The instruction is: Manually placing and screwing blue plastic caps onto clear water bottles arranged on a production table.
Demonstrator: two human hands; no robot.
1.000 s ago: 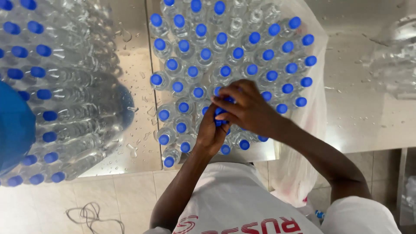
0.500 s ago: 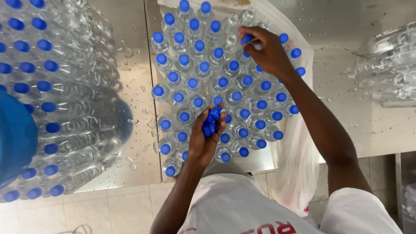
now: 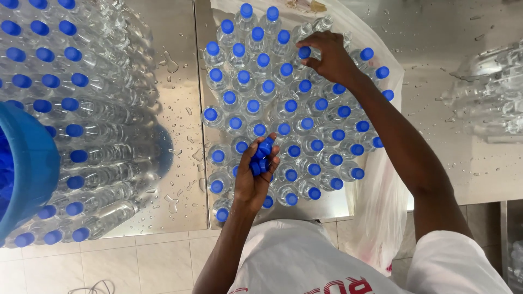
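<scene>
Several clear plastic bottles with blue caps [image 3: 283, 103] stand packed together on a wet steel table [image 3: 180, 179], on a clear plastic sheet. My left hand [image 3: 253, 177] hovers over the near bottles, closed around a handful of loose blue caps [image 3: 262, 155]. My right hand [image 3: 327, 57] reaches to the far rows and presses a blue cap [image 3: 304, 53] onto a bottle there with its fingertips. A few bottles beside it at the far edge [image 3: 326, 23] have no cap.
A large stack of capped bottles lying on their sides [image 3: 71, 125] fills the left. A blue bucket rim [image 3: 27, 169] sits at the far left edge. More clear bottles in plastic wrap [image 3: 490, 92] lie at the right. Tiled floor shows below the table.
My right hand left the caps in my left hand and travelled to the far rows with one cap, now pressing it onto a bottle. The left hand stayed in place.
</scene>
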